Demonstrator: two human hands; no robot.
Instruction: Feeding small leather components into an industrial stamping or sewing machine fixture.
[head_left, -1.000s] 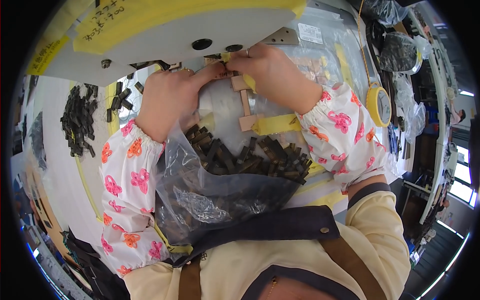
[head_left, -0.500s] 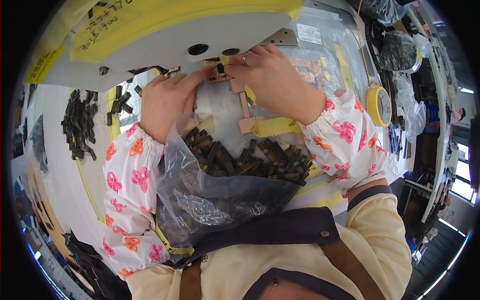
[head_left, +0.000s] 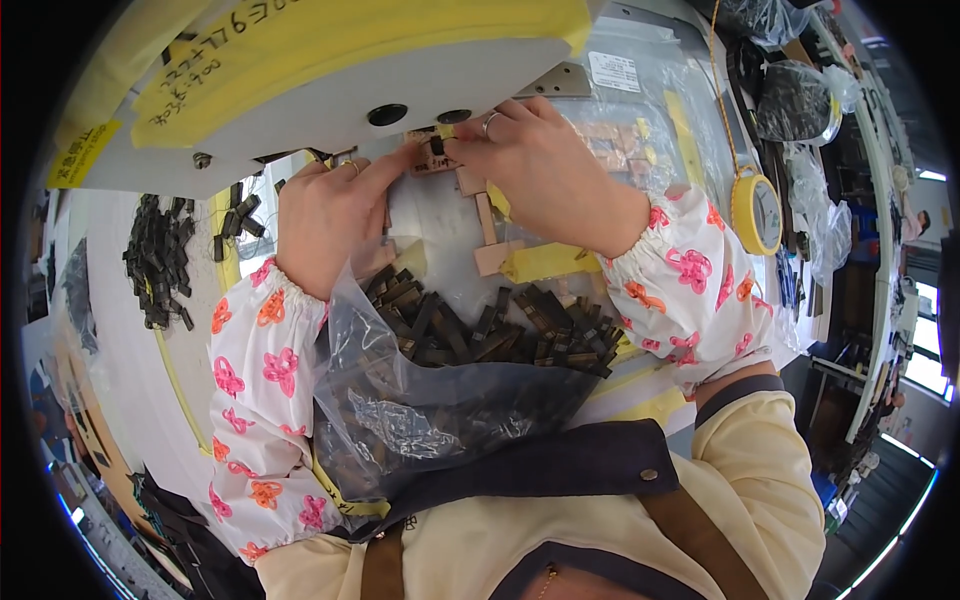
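Under the front edge of a pale machine head [head_left: 330, 120], both my hands meet at a small tan block [head_left: 434, 162]. A short dark strip-like tab [head_left: 437, 146] lies on this block. The curled fingers of my right hand [head_left: 545, 170], with a ring on one, pinch at the tab from the right. From the left, my left hand [head_left: 330, 215] is closed, its index fingertip against the block's edge; what its fingers hold, if anything, is hidden. Closer to my body, a clear plastic bag [head_left: 440, 410] lies open with many dark folded tabs [head_left: 520, 325] at its mouth.
Left of my left hand lies a heap of dark tabs [head_left: 158, 260] with loose threads, and a smaller group [head_left: 238, 215] beside it. Tan pieces [head_left: 487, 220] and yellow tape [head_left: 548, 262] are fixed to the table. A round yellow-rimmed object [head_left: 757, 213] hangs at right.
The machine head sits slightly lower and further left in view. My hands stay at the same spot on the block, with only small finger shifts.
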